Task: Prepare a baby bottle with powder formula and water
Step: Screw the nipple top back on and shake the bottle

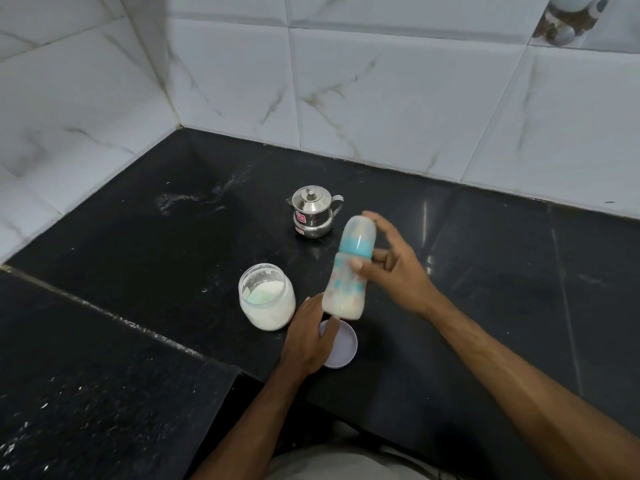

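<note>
right hand (391, 268) grips capped baby bottle (349, 271), tilted | left hand (308, 337) flat on lid (341, 344) | open powder jar (266, 296) left

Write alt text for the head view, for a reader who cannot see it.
A right hand holds a capped, tilted baby bottle with a teal collar and milky liquid above a black stone counter, while the left hand rests on a round lilac lid. An open clear jar of white powder stands beside it, a small lidded steel pot behind.
</note>
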{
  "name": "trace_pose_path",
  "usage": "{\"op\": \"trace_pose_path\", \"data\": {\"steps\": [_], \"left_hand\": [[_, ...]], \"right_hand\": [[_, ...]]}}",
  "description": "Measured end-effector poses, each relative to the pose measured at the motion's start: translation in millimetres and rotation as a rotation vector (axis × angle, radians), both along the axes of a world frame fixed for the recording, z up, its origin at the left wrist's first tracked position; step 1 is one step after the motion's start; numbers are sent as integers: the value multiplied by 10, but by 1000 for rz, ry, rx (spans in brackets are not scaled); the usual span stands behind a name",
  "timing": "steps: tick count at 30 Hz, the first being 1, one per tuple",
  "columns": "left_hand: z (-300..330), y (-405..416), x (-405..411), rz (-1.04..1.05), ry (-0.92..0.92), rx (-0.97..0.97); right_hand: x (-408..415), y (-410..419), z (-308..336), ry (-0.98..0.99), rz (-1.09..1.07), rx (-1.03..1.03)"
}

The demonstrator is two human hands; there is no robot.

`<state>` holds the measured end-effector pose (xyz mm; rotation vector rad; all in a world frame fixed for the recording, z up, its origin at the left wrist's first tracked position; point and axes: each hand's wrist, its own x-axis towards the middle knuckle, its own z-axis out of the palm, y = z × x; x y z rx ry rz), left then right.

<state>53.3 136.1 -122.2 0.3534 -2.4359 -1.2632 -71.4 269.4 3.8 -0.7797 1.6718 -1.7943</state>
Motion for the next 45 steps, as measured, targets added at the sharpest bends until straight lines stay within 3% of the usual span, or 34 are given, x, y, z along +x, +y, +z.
{"op": "trace_pose_path", "data": {"steps": [4, 9, 15, 20, 25, 27, 31, 36, 38, 42, 45], "left_hand": [[-35, -9, -11, -8, -39, -50], [29, 0, -9, -19, -6, 20], [-32, -10, -8, 0, -36, -56], [49, 4, -8, 2, 1, 20], [6, 8, -3, 8, -44, -57], [4, 1, -2, 9, -41, -40], [9, -20, -7, -39, -58, 71], [5, 14, 3, 3, -59, -59], [-3, -1, 2, 7, -56, -36], [18, -22, -20, -9, -24, 38], [-3, -8, -9, 14, -32, -35]], "right_hand": [[-142, -24, 108, -72, -250, -133], [68, 31, -10, -8, 122, 62], [-143, -3, 107, -51, -280, -106], [44, 57, -11, 22, 152, 95], [-116, -1, 113, -79, -246, -111], [-65, -13, 79, -79, -189, -107], [73, 35, -13, 15, 169, 68], [-155, -27, 128, -59, -201, -119], [-113, -29, 61, -64, -155, -107], [46, 3, -98, 14, 174, 69], [-81, -19, -10, -48, -73, -52]]}}
